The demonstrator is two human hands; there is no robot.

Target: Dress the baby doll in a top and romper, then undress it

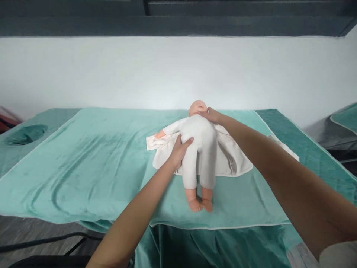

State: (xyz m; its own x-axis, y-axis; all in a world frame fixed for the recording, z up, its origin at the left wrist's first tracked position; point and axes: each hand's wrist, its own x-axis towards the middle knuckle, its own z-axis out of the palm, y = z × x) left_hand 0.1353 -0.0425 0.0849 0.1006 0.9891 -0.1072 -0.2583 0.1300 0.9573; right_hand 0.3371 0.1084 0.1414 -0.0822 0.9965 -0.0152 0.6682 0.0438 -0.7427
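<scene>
A baby doll (199, 136) with a white cloth body lies face up, its bare feet toward me. Spread out beneath it is an open white baby garment (235, 158); one sleeve shows under the doll's arm at the left. My left hand (180, 152) grips the doll's side at the hip, thumb over the front, other fingers partly hidden. At the neck, just below the head, my right hand (212, 114) is closed around the doll, with some fingers out of sight. The doll's other arm is hidden behind my right forearm.
A light green cloth (92, 163) with wrinkles covers the table, over a darker green cover (295, 130). Behind stands a white wall (178, 70). A black cable (55, 240) runs at the lower left, and a green-covered surface (347, 117) stands at the right.
</scene>
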